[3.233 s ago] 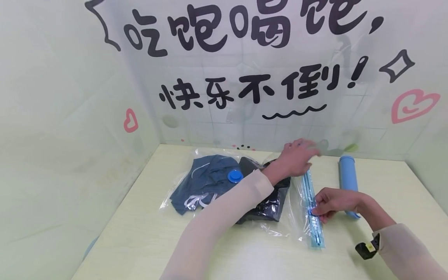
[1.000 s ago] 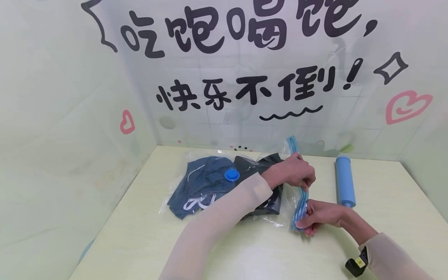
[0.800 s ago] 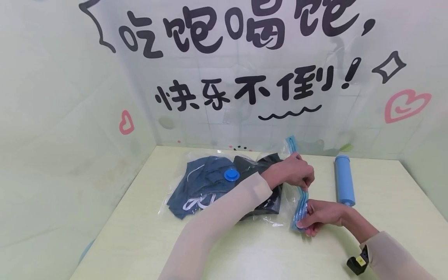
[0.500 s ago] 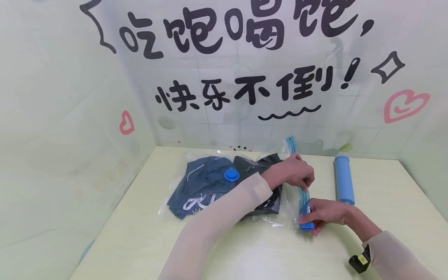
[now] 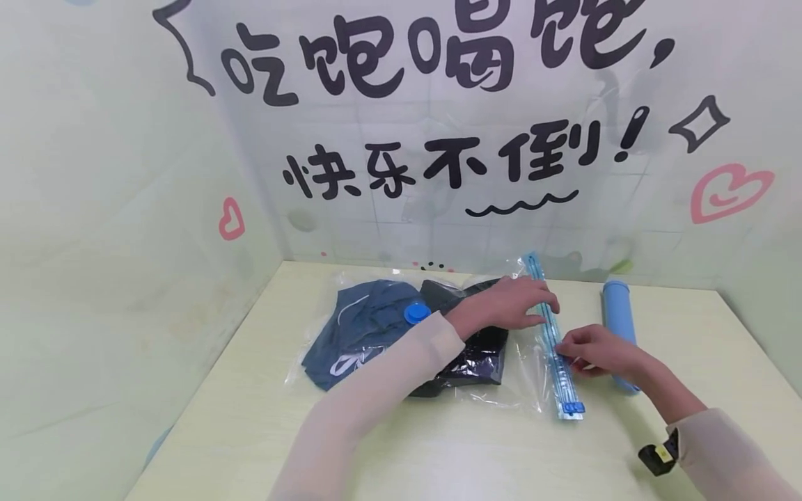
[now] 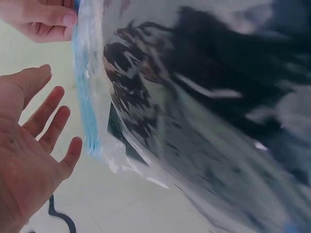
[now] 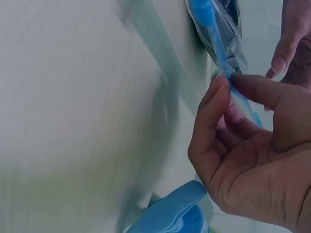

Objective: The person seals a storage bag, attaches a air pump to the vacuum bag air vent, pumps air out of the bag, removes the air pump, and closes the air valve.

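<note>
A clear vacuum storage bag (image 5: 523,369) lies on the table with dark blue and black clothes inside. Its round blue valve (image 5: 416,313) faces up. Along the bag's right side runs the light blue zip strip (image 5: 551,334), with a blue slider clip (image 5: 573,408) at the near end. My right hand (image 5: 598,351) pinches the strip around its middle between thumb and forefinger, as the right wrist view also shows. My left hand (image 5: 510,303) hovers over the strip's far half, fingers spread and holding nothing; the left wrist view shows its bare palm (image 6: 29,160).
Just right of my right hand lies a light blue cylindrical pump (image 5: 619,309), partly hidden by that hand. Behind the table (image 5: 250,390) rises a wall sheet (image 5: 407,236) with large black lettering, and another pale wall (image 5: 113,292) stands at the left.
My right hand has left the slider clip at the near end and moved farther up the strip. My left hand has let go of the strip, fingers spreading. The strip now lies straighter.
</note>
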`<state>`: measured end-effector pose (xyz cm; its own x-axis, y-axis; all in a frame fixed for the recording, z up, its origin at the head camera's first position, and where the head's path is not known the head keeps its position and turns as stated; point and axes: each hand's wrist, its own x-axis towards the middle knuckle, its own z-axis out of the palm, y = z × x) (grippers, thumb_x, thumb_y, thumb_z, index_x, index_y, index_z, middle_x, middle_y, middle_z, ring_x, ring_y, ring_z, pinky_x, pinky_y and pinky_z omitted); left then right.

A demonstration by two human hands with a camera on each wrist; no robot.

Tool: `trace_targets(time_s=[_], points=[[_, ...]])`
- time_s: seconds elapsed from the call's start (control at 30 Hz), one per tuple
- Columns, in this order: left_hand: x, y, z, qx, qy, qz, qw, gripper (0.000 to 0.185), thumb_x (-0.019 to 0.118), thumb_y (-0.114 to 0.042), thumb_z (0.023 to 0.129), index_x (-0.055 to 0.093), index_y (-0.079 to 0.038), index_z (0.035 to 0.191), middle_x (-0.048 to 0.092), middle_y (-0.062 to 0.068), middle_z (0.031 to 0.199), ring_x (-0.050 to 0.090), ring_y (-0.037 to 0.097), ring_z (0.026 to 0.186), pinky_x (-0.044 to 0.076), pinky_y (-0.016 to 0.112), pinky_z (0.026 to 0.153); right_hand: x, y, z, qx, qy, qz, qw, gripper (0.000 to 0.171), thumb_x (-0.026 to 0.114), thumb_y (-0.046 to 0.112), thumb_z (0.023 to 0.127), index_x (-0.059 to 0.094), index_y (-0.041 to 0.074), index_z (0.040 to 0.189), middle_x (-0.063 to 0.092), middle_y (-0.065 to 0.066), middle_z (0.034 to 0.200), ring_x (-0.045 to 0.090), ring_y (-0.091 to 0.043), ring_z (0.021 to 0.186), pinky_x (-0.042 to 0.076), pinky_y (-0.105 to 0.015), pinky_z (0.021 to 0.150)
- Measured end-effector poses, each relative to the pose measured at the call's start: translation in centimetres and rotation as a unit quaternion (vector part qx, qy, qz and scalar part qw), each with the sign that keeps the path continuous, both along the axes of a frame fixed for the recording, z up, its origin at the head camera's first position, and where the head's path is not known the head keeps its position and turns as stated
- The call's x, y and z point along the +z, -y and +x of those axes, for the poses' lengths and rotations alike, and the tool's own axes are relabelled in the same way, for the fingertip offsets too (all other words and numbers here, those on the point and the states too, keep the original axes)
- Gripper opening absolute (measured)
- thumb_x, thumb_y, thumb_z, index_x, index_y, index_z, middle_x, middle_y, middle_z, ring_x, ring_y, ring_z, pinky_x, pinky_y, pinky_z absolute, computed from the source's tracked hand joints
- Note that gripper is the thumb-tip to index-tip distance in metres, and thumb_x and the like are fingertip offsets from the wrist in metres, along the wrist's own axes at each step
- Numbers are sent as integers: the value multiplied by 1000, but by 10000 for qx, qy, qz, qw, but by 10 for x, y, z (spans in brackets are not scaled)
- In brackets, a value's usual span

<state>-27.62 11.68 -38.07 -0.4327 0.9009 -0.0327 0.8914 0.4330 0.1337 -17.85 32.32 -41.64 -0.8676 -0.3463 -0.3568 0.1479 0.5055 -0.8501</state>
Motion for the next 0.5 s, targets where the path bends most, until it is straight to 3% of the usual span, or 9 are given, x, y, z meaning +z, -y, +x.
trace_targets(time_s=[0.13, 0.37, 0.5], points=[[-7, 25, -8, 84, 286, 297, 9991, 29, 61, -27, 104, 68, -22, 132, 61, -3, 131, 53, 11, 117, 42, 28, 97, -1, 6, -4, -288, -386, 495, 9976, 23, 63, 19, 103, 65, 0, 90, 58, -6, 75, 55, -22, 71, 48, -28, 61], [-16, 77, -18, 380, 236, 365, 9983, 30, 62, -24, 104, 66, -15, 133, 62, 1, 132, 54, 19, 123, 39, 32, 104, -1, 13, -14, -770, -784, 798, 9907, 22, 63, 16, 102, 67, -5, 95, 59, -4, 78, 55, -20, 74, 49, -29, 63], [-20, 110, -18, 984, 339, 155, 9945, 40, 60, -31, 105, 58, -18, 143, 55, 3, 144, 49, 25, 132, 37, 44, 108, 1, 12, -19, -719, -933, 917, 9888, 20, 63, 12, 101, 69, -6, 93, 60, -3, 74, 53, -19, 68, 47, -28, 60]])
